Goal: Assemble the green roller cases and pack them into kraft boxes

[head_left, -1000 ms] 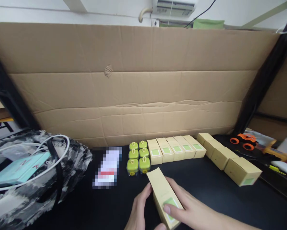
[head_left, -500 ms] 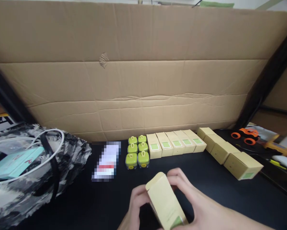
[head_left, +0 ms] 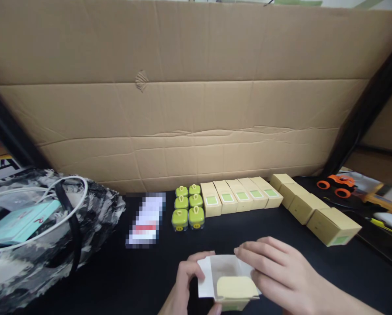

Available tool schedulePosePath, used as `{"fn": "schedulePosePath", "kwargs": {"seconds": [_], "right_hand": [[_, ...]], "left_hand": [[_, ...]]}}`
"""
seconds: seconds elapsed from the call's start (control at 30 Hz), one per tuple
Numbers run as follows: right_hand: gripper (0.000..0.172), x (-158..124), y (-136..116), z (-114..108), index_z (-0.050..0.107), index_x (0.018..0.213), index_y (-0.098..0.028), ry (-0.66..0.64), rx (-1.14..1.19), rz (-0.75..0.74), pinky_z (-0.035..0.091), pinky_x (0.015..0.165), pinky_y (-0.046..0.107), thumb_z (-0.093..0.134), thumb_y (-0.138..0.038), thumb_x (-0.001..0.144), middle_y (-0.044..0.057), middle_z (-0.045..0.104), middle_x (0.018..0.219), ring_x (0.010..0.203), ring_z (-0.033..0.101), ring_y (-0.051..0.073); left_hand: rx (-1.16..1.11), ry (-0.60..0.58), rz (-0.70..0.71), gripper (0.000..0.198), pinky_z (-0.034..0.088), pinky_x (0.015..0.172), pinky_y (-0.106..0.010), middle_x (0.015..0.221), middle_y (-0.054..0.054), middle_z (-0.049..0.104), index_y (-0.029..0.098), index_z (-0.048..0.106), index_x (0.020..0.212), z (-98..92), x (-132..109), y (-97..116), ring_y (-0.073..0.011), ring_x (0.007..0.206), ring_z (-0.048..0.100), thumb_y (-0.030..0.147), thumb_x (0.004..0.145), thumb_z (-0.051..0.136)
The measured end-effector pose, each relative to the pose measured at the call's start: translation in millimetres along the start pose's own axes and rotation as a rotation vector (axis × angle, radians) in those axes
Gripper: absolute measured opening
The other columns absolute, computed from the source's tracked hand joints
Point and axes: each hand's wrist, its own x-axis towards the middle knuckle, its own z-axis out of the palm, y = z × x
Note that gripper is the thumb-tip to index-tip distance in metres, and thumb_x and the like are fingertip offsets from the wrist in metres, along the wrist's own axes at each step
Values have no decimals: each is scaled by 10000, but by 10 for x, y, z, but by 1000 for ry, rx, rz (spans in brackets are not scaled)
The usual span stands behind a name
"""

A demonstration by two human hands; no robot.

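Observation:
Low in the middle, a small cardboard box (head_left: 237, 287) stands open at the top. Its flaps are spread, showing a white inside; no object can be made out in it. My left hand (head_left: 185, 280) grips the box from the left, fingers behind the left flap and thumb at the front. On the other side, my right hand (head_left: 279, 271) lies with its fingers bent over the right flap and wall; its thumb is hidden. Beyond the box stand several small green-lidded containers (head_left: 188, 218) with ring handles, in two columns.
A row of closed cardboard boxes (head_left: 227, 199) with green labels adjoins the containers. Another line of boxes (head_left: 333, 225) runs along the right. A blurred pale packet (head_left: 146, 223) lies left of the containers. At the sides are a furry bag (head_left: 97, 214) and an orange toy car (head_left: 340, 183).
The box has turned from tilted with its top hidden to opening upward, flaps apart and white inside showing. My right hand has shifted onto its right flap.

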Motion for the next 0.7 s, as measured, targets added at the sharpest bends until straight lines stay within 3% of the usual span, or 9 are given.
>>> {"fn": "schedulePosePath", "kwargs": {"seconds": [0.07, 0.13, 0.27, 0.33, 0.4, 0.53, 0.63, 0.7], "right_hand": [[514, 27, 11, -54, 592, 798, -187, -28, 105, 85, 429, 682, 373, 166, -392, 999, 109, 674, 947, 818, 607, 235], [505, 73, 16, -74, 552, 717, -192, -43, 212, 217, 414, 636, 326, 189, -391, 1006, 59, 641, 801, 687, 560, 169], [477, 153, -5, -53, 444, 650, -195, -31, 273, 323, 394, 547, 251, 446, -613, 881, 17, 582, 724, 629, 516, 134], [492, 154, -30, -20, 434, 670, -199, -29, 186, 297, 402, 525, 251, 502, -664, 817, 22, 577, 716, 616, 516, 142], [447, 130, -56, 29, 447, 691, -197, -3, 68, 224, 428, 536, 264, 483, -608, 861, 35, 591, 715, 611, 527, 151], [436, 106, -98, 74, 512, 734, -180, 68, -91, 120, 487, 579, 285, 360, -527, 951, 62, 639, 706, 614, 590, 168], [417, 144, -155, -58, 586, 856, -153, 61, -130, 36, 527, 614, 295, 270, -379, 1008, 86, 708, 788, 660, 654, 185], [303, 136, -214, -199, 606, 1015, -139, 72, -131, -21, 552, 694, 308, 332, -269, 994, 82, 737, 886, 718, 682, 197]], "left_hand": [[8, -14, -6, 229, 434, 933, -370, 1215, -105, 559, 261, 406, 969, -1, -7, 18, -228, 1155, 543, 392, 870, 566], [12, -10, -20, 231, 447, 903, -348, 1218, -108, 562, 252, 426, 958, -10, -12, 36, -235, 1153, 550, 369, 851, 594], [-59, 26, -86, 216, 468, 859, -328, 1188, -105, 623, 237, 496, 878, -51, 26, 52, -251, 1121, 582, 346, 795, 662], [-100, 26, -132, 183, 471, 874, -350, 1138, -99, 666, 229, 535, 803, -71, 67, 50, -261, 1081, 610, 341, 778, 678], [-124, 22, -179, 163, 475, 902, -389, 1114, -104, 685, 223, 570, 781, -73, 105, 48, -276, 1065, 626, 365, 800, 647], [-142, 12, -236, 210, 484, 916, -472, 1125, -122, 682, 227, 606, 956, -38, 111, 65, -307, 1095, 619, 408, 857, 566], [-148, -2, -263, 316, 491, 903, -500, 1203, -129, 639, 247, 584, 1008, -33, 65, 104, -339, 1138, 590, 406, 760, 698], [-155, -9, -288, 373, 488, 909, -499, 1234, -124, 615, 255, 575, 984, -49, 46, 130, -348, 1153, 577, 384, 692, 769]]}}
